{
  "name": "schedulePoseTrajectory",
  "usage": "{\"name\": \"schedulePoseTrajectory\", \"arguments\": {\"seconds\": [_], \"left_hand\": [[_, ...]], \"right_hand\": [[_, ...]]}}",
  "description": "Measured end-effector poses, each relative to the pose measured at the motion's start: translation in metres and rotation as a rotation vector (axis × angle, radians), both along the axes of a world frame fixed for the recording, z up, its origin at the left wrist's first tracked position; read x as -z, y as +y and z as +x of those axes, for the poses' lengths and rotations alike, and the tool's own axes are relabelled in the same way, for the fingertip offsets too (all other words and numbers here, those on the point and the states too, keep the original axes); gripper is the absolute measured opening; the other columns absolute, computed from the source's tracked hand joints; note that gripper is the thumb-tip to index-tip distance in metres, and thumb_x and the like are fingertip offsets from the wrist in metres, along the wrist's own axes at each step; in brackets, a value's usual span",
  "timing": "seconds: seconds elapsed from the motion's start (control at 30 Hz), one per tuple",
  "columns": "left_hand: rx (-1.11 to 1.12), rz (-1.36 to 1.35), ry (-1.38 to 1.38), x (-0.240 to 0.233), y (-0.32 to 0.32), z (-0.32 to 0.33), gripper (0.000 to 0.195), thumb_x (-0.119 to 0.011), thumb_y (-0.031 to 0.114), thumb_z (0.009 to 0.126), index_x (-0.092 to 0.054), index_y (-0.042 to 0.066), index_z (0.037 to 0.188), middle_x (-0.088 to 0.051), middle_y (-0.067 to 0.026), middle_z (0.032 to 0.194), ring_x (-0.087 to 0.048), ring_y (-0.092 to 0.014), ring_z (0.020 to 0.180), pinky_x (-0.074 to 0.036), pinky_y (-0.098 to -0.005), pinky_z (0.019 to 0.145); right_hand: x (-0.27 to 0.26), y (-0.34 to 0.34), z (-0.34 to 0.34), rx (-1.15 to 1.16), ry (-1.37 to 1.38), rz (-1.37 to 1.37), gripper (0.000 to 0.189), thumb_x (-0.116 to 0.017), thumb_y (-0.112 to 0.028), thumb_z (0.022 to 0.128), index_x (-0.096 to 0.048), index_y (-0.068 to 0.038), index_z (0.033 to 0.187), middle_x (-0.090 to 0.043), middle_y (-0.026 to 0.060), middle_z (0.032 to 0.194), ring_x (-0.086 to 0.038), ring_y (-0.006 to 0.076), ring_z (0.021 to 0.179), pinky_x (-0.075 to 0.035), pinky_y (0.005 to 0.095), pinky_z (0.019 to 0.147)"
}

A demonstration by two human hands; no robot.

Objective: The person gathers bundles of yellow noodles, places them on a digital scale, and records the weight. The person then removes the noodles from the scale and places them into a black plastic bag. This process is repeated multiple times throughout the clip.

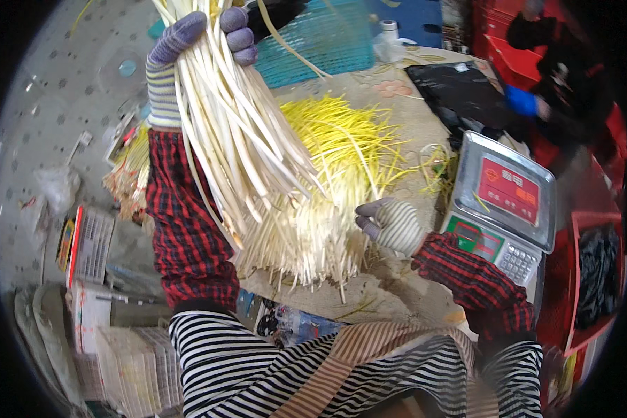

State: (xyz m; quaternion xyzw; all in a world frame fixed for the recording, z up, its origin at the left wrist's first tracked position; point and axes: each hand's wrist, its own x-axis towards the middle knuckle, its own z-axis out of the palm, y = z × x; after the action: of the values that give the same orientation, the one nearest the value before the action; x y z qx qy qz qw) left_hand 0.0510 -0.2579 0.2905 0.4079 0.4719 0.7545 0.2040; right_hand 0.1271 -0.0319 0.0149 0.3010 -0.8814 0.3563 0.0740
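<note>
My left hand, in a striped knit glove with purple fingers, grips a thick bunch of long white stalks at the upper left. The cut ends of the bunch fan down over a heap of yellow chives with white stems lying on the table. My right hand, gloved the same way, is beside the right edge of the heap. Its fingers are curled, and whether they pinch a stem cannot be seen. Loose yellow strands lie right of the heap.
A digital scale with a metal pan stands to the right on the table. Behind are a teal plastic basket, a white-capped bottle and a black plastic bag. A person in dark clothing is at the upper right. A red crate stands far right.
</note>
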Motion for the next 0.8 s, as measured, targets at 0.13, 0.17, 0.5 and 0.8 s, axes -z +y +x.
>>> {"name": "schedulePoseTrajectory", "arguments": {"seconds": [0.13,0.17,0.5,0.8], "left_hand": [[-0.057,-0.104,0.036,-0.004,0.046,-0.012,0.055,-0.059,0.021,0.078,-0.034,-0.003,0.121,-0.04,-0.0045,0.087,-0.04,-0.013,0.073,-0.04,-0.0272,0.068],[-0.082,-0.156,0.076,-0.005,0.059,-0.013,0.057,-0.06,0.022,0.078,-0.033,-0.002,0.122,-0.04,-0.0048,0.087,-0.04,-0.013,0.072,-0.041,-0.0275,0.068],[0.053,-0.423,0.031,0.016,0.209,-0.004,0.045,-0.062,0.018,0.074,-0.047,-0.003,0.112,-0.054,-0.0109,0.085,-0.056,-0.023,0.078,-0.049,-0.0347,0.07],[0.127,-0.696,1.229,0.151,0.369,-0.047,0.061,-0.075,0.032,0.065,-0.05,0.003,0.113,-0.063,-0.0159,0.095,-0.061,-0.025,0.082,-0.049,-0.036,0.078]], "right_hand": [[-0.02,0.063,0.009,0.294,-0.113,-0.507,0.03,-0.063,-0.017,0.077,-0.063,-0.002,0.103,-0.065,0.0164,0.094,-0.064,0.0259,0.086,-0.049,0.0335,0.078],[-0.031,0.079,0.004,0.409,-0.027,-0.559,0.033,-0.064,-0.014,0.076,-0.062,-0.001,0.106,-0.065,0.0157,0.097,-0.064,0.0247,0.086,-0.049,0.0322,0.08],[-0.135,0.134,-0.041,-0.186,-0.363,-1.396,0.075,-0.05,-0.069,0.076,-0.039,-0.01,0.121,-0.048,0.0032,0.104,-0.044,0.0124,0.095,-0.033,0.025,0.08],[-0.066,0.207,0.023,0.088,-0.42,-1.729,0.053,-0.067,-0.03,0.081,-0.045,-0.007,0.123,-0.057,0.0048,0.113,-0.054,0.0158,0.103,-0.043,0.0305,0.091]]}}
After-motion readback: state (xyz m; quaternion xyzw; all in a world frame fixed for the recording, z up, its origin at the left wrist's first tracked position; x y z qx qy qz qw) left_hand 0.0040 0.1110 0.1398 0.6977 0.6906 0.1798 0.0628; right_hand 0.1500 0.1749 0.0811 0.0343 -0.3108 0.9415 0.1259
